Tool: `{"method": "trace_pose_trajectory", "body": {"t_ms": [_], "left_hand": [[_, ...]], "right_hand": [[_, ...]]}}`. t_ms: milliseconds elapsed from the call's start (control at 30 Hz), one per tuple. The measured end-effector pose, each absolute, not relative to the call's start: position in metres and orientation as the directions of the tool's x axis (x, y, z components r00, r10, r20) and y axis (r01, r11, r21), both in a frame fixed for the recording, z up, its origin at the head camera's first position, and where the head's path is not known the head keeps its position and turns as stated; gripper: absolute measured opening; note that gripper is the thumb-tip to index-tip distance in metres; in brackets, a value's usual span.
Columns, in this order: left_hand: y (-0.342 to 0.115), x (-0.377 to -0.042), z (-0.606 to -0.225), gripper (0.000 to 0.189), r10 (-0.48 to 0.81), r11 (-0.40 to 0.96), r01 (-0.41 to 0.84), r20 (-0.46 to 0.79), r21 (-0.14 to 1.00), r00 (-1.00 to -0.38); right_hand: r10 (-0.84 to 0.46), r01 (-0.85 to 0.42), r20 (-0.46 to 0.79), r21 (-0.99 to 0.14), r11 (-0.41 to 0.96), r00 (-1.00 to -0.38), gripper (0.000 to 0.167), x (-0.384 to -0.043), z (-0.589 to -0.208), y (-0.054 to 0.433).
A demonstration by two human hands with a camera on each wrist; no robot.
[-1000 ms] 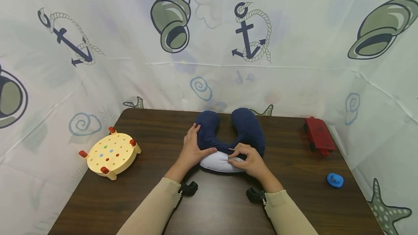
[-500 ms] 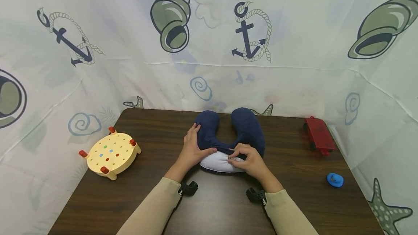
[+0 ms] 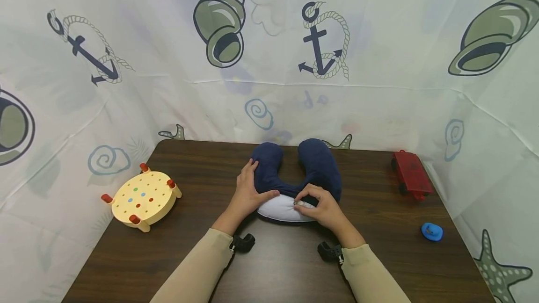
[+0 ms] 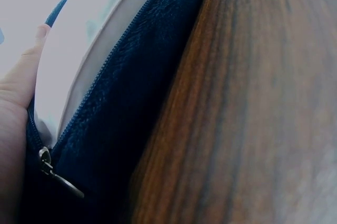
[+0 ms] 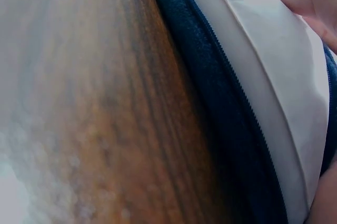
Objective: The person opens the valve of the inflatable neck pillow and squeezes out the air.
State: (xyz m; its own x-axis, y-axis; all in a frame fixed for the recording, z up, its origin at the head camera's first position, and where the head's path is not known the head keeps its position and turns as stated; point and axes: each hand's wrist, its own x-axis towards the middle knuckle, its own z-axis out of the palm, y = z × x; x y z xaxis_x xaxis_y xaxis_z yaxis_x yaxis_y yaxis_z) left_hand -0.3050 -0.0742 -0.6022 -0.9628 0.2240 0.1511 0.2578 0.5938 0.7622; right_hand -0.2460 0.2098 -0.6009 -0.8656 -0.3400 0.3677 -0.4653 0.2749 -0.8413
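Observation:
A navy U-shaped neck pillow (image 3: 322,165) lies on the table, its curved part toward me. The cover is unzipped there, baring a white inner lining (image 3: 278,209). Along the left side of the pillow rests my left hand (image 3: 248,193), fingers extended, thumb on the edge of the opening. My right hand (image 3: 319,205) pinches the lining between thumb and index finger, and creases run to that spot. A tiny greyish thing shows at these fingertips, too small to tell. In the left wrist view the metal zipper pull (image 4: 58,174) hangs at the opening's left end.
A round yellow toy stool (image 3: 145,195) with red-tipped pegs stands at the left of the brown table (image 3: 202,162). A red toy wagon (image 3: 412,175) lies at the far right, with a small blue toy (image 3: 432,232) nearer. A printed curtain surrounds the table.
My right index finger has drawn slightly down toward the thumb at the lining. The left hand and the pillow stay where they were.

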Motion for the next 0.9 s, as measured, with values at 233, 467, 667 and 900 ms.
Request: {"method": "trace_pose_trajectory", "body": {"t_ms": [233, 467, 667, 900], "left_hand": [[-0.0748, -0.3042, -0.6007, 0.126, 0.233, 0.594, 0.255, 0.141, 0.763, -0.962], [-0.0768, -0.3041, -0.6002, 0.14, 0.259, 0.599, 0.264, 0.129, 0.756, -0.957], [-0.0761, -0.3047, -0.5994, 0.139, 0.262, 0.604, 0.269, 0.131, 0.75, -0.956], [-0.0753, -0.3046, -0.6003, 0.136, 0.253, 0.617, 0.257, 0.122, 0.744, -0.96]], "right_hand": [[-0.343, -0.47, 0.367, -0.834, 0.291, -0.865, 0.02, -0.2459, -0.6008, 0.2098], [-0.326, -0.457, 0.355, -0.829, 0.322, -0.876, 0.018, -0.2459, -0.601, 0.2091], [-0.32, -0.466, 0.369, -0.827, 0.316, -0.873, 0.021, -0.2458, -0.6014, 0.2083], [-0.325, -0.456, 0.356, -0.83, 0.322, -0.877, 0.02, -0.2465, -0.6025, 0.2091]]}}
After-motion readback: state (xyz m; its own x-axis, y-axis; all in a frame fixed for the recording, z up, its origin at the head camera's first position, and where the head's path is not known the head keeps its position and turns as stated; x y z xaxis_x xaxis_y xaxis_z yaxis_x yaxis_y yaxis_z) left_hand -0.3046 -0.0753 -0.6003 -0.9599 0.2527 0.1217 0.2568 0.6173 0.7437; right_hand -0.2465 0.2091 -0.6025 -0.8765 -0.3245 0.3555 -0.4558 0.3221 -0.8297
